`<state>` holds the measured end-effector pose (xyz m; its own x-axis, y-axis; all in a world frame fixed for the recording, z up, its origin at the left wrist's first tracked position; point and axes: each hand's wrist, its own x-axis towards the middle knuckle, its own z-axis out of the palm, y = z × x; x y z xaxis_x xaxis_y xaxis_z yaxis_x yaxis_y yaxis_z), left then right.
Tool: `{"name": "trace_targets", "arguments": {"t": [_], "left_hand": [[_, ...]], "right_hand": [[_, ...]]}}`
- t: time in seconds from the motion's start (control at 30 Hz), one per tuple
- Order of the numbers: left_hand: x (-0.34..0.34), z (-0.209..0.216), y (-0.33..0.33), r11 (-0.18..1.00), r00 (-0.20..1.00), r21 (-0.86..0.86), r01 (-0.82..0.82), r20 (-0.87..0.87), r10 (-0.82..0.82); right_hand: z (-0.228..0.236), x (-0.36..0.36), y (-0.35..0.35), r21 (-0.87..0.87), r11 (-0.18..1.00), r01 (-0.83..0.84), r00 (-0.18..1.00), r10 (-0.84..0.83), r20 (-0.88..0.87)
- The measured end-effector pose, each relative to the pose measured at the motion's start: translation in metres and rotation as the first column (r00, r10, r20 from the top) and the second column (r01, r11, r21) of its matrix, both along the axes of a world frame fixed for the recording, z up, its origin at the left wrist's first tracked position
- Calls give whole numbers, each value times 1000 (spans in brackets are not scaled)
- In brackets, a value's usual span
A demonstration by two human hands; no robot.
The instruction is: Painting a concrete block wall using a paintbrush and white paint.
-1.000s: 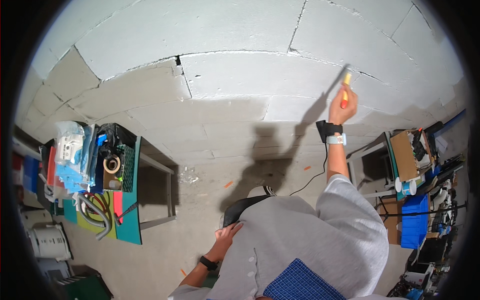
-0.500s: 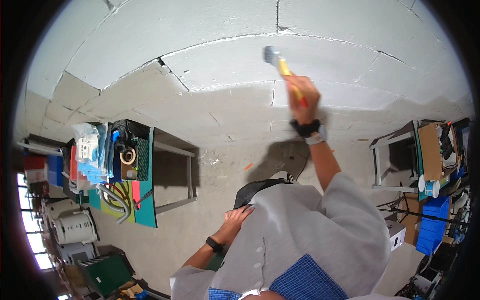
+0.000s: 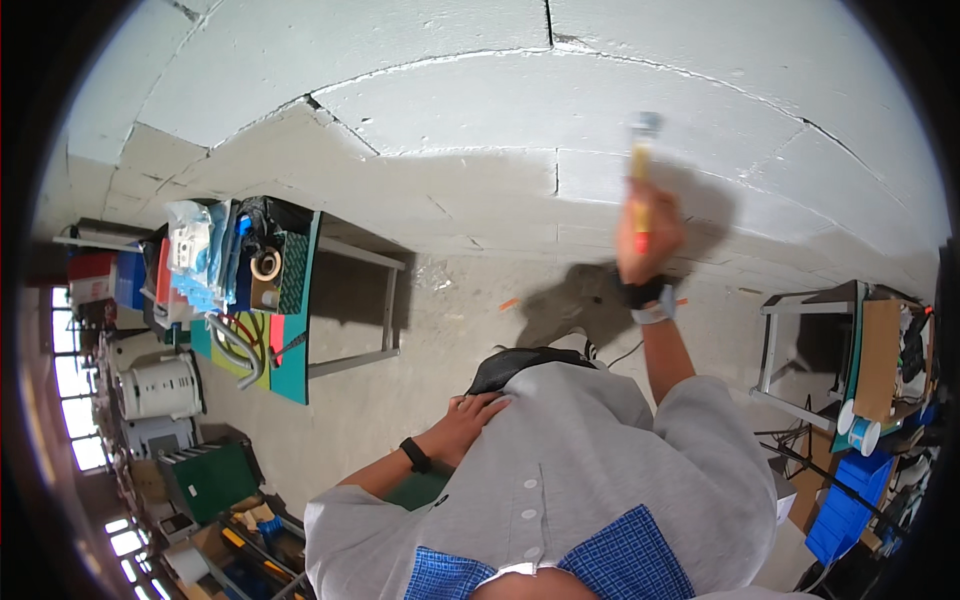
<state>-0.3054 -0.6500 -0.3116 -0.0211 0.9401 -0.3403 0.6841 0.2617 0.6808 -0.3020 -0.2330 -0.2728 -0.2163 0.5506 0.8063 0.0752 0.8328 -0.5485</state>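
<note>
Grey shirt, white wall, one bright tool

At upper right, the brush [image 3: 640, 170] shows a yellow-orange handle against the white block wall [image 3: 480, 110]; the shirt [image 3: 570, 470] is light grey with blue checked pockets; the table [image 3: 295, 300] at left is teal.

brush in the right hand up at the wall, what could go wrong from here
The right hand holds the yellow-handled brush high against the white block wall, and it shows blurred, so a slip or drips onto the grey shirt below seem possible. A dark cable lies on the floor near the feet and might snag a step. The left hand rests on the shirt, so nothing steadies the reach.
</note>
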Motion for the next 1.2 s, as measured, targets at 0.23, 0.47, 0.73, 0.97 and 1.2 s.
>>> {"name": "trace_targets", "arguments": {"t": [0.23, 0.47, 0.73, 0.97, 1.2], "left_hand": [[38, 3, 5, 999, 993, -41, -9, -118, 4], [29, 7, 20, 996, 996, -89, 18, -91, -26], [-21, 5, 21, 975, 981, -108, 196, 8, -196], [-76, 3, -21, 972, 973, -46, 231, 9, -231], [-108, 1, -61, 989, 989, 12, 151, 10, -151]], "right_hand": [[17, -59, -58, -146, 818, -556, 829, 558, -35], [-16, 6, 32, 69, 980, -186, 981, 181, 69], [-20, 103, 74, 46, 909, 414, 910, -414, -1], [-49, 23, 20, -34, 925, 379, 921, -374, 112], [-49, -79, -87, -89, 994, 66, 991, -55, 122]]}}
